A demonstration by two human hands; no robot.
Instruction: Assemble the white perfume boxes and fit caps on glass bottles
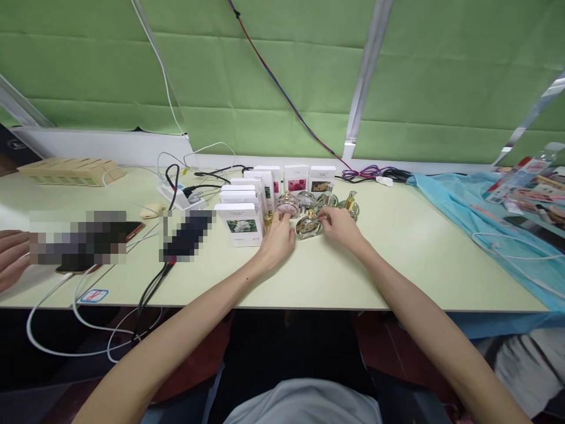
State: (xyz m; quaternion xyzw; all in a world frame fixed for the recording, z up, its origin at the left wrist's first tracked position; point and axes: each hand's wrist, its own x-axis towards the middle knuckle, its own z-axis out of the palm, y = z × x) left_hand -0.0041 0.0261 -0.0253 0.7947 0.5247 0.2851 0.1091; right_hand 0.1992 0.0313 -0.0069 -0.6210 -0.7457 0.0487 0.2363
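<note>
Several round, clear perfume bottles with gold or clear necks stand close together in the middle of the table. My left hand [278, 237] has its fingers curled at the base of a pinkish perfume bottle [288, 202] and grips it. On the other side, my right hand [341, 227] is closed with its fingertips at the lower edge of a greenish perfume bottle [326, 199]. Between the hands, nearer to me, is a perfume bottle with a gold neck [308, 225]. Both thumbs and fingertips are partly hidden.
A white box with a flower picture [242, 226] heads a row of boxes left of the bottles; more stand behind. Phones [95, 246], cables and a power strip [183, 197] lie left. Another person's hand [13, 256] is at far left. Blue cloth [459, 206] covers the right end.
</note>
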